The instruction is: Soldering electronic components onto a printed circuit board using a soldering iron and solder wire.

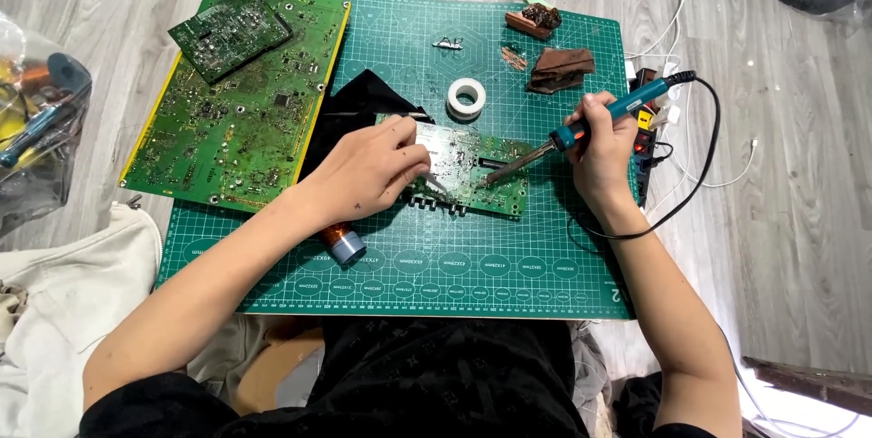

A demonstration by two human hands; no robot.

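At the far left, a clear plastic bag with tools [36, 120] lies on the grey wooden floor [799, 247], next to a white cloth [64, 311]. On the green cutting mat with a printed grid [472, 283], which serves as the worktop, a large green circuit board with a yellow edge [232, 124] hangs over the left border of the mat, and a smaller green circuit board [229, 32] rests on top of it, probably put aside there.

The left hand [368, 170] presses down on the long narrow green circuit board [468, 170] in the middle of the mat; its fingers are closed on a thin metal piece, perhaps tweezers, whose point touches the board. I think this hand holds the board steady. A small coil of copper wire [341, 242] lies just below the wrist, and a black sheet [359, 102] is under the board. A white roll of tape [467, 97] stands just above the board.

The right hand [599, 152] is clamped like on a pen around the blue-handled soldering iron [604, 117], and the tip meets the board near the other tool. Brown pieces of sponge [559, 70] lie above. The black cable [699, 165] makes a loop over the right edge of the mat, near a power strip [643, 143]. The lower part of the mat gives open room for moving.
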